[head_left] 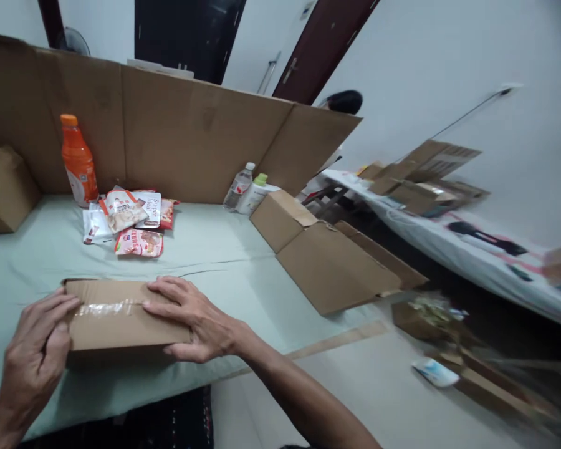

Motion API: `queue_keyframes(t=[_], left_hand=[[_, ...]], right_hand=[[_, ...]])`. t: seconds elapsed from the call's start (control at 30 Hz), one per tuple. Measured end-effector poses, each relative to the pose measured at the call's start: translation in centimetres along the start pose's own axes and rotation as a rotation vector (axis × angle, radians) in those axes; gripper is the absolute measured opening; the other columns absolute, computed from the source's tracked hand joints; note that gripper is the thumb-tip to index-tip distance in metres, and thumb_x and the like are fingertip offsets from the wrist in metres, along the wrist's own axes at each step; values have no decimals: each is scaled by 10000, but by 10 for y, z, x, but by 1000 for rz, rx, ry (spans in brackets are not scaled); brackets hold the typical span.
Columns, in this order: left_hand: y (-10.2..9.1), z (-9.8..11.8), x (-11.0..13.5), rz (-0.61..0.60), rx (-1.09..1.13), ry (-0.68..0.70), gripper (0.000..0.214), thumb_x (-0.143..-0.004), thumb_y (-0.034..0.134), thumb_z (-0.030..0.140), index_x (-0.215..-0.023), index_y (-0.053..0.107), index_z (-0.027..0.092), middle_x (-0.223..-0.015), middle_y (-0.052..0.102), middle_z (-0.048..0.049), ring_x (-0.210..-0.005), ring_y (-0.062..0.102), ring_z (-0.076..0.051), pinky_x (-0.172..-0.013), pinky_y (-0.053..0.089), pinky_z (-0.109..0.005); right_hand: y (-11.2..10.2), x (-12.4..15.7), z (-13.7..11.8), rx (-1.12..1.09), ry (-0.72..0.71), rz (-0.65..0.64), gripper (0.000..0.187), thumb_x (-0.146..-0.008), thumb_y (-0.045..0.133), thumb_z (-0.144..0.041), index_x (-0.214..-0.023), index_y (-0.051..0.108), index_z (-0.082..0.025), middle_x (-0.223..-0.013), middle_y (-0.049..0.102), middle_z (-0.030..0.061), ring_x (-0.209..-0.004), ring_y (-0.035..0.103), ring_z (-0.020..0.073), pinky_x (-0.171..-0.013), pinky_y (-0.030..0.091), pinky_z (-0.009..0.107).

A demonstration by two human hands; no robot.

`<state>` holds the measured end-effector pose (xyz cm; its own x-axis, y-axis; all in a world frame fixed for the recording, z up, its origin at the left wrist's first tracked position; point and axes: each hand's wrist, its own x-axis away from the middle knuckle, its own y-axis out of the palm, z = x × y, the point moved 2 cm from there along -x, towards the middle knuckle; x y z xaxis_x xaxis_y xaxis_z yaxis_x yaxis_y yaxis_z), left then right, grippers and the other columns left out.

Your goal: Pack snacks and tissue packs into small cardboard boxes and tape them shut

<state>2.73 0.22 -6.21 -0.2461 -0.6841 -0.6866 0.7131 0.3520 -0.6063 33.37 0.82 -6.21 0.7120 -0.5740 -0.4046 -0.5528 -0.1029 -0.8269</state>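
A closed cardboard box [116, 330] lies on the pale green cloth near the front of the table, a strip of clear tape [105, 308] across its top. My left hand [37, 352] grips its left end, fingertips on the top edge and thumb against the side. At the right end, my right hand [196, 321] holds the box with fingers spread over the top and the thumb low on the front. Just beyond the box is a small pile of snack packets [126, 209], including a pink packet [139, 242].
An orange bottle [78, 165] stands behind the packets. A clear bottle [239, 187] and a green-capped white bottle [255, 194] lean near an open carton [336, 265]. Tall cardboard panels [182, 131] border the back. Another carton [7, 190] sits left.
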Motion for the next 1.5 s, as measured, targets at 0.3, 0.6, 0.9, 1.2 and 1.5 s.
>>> queue_keyframes(t=[0.3, 0.6, 0.9, 1.2, 1.5], left_hand=[[134, 53, -62, -352, 194, -12, 558, -1074, 437, 443, -1587, 432, 226, -1676, 355, -153, -1549, 371, -351, -1230, 409, -576], [181, 33, 0, -500, 106, 128, 469, -944, 536, 216, -1404, 628, 220, -1567, 518, -185, -1390, 586, -362, -1060, 589, -540], [130, 0, 24, -500, 52, 25, 390, -994, 536, 283, -1360, 669, 288, -1550, 562, -119, -1339, 637, -319, -1048, 608, -467], [48, -37, 0, -436, -13, -305, 392, -928, 615, 279, -1309, 698, 230, -1548, 557, -135, -1360, 614, -300, -1106, 561, -476], [-46, -203, -101, 17, -365, -500, 445, -931, 687, 262, -1346, 633, 112, -1537, 501, -205, -1466, 455, -394, -1214, 391, -620]], right_hand=[[-71, 144, 71, 439, 624, 287, 597, -897, 653, -431, -1470, 616, -268, -1566, 532, 136, -1434, 468, 358, -1178, 401, 577], [-155, 149, 216, 744, 1241, 357, 486, -942, 520, -411, -1373, 638, -218, -1466, 587, 184, -1368, 460, 387, -1035, 459, 603], [-161, 124, 222, 869, 1372, 333, 541, -970, 479, -389, -1398, 578, -72, -1409, 600, 298, -1303, 532, 424, -1055, 385, 633], [21, 134, 176, 500, 827, 213, 424, -865, 480, -521, -1020, 756, -239, -1228, 736, 192, -1131, 686, 406, -902, 552, 580], [132, 87, 97, 483, 501, 244, 482, -1018, 429, -464, -1400, 629, -247, -1461, 649, 159, -1320, 623, 379, -1012, 514, 593]])
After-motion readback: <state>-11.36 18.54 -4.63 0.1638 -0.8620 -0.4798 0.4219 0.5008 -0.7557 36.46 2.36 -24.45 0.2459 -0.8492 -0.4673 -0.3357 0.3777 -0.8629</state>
